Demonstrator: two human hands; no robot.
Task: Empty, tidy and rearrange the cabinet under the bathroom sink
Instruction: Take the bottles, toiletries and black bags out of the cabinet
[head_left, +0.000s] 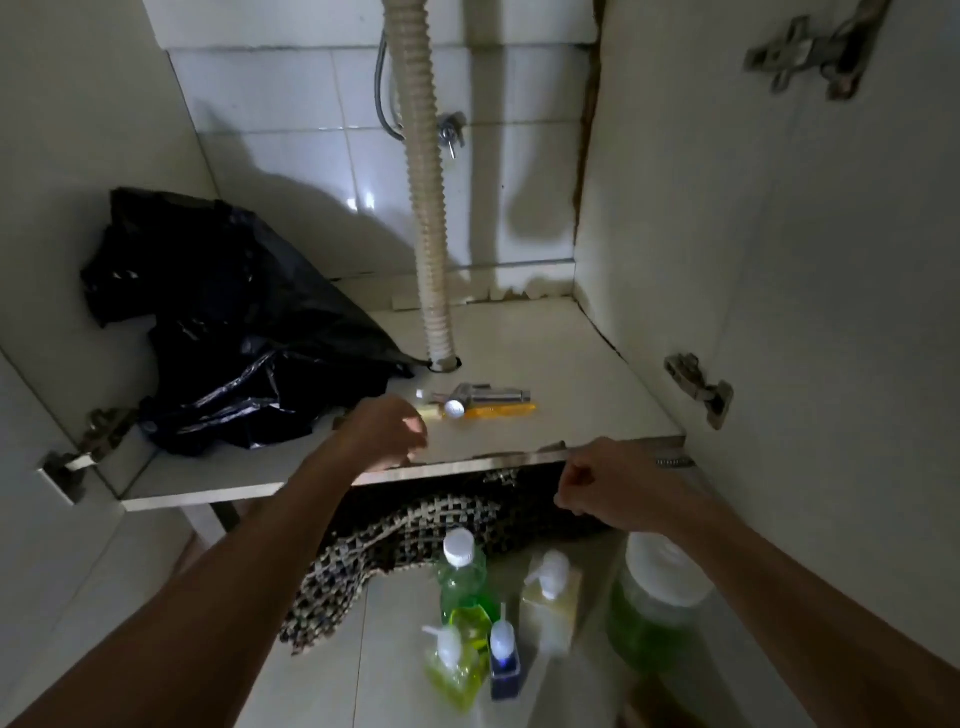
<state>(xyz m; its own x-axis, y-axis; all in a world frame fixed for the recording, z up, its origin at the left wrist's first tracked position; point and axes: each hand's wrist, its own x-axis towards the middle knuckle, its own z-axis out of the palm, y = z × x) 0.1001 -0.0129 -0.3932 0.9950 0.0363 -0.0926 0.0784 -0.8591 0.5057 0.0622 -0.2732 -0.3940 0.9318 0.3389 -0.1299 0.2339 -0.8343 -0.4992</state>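
The open cabinet's floor panel (571, 364) holds a crumpled black plastic bag (234, 332) at the left. Near its front lie a metal spray head (485, 397) and an orange-yellow strip (501, 411). My left hand (387, 431) hovers over the panel just left of these small items, with fingers loosely curled and nothing plainly in them. At the panel's chipped front edge my right hand (613, 483) has its fingers curled into a fist, and I see nothing held in it.
A ribbed drain hose (431, 208) drops through the panel's middle. On the tiled floor in front stand a green bottle (460, 577), two pump bottles (452, 670), a small blue bottle (504, 660) and a big green jar (660, 597). A woven mat (405, 535) lies under the cabinet.
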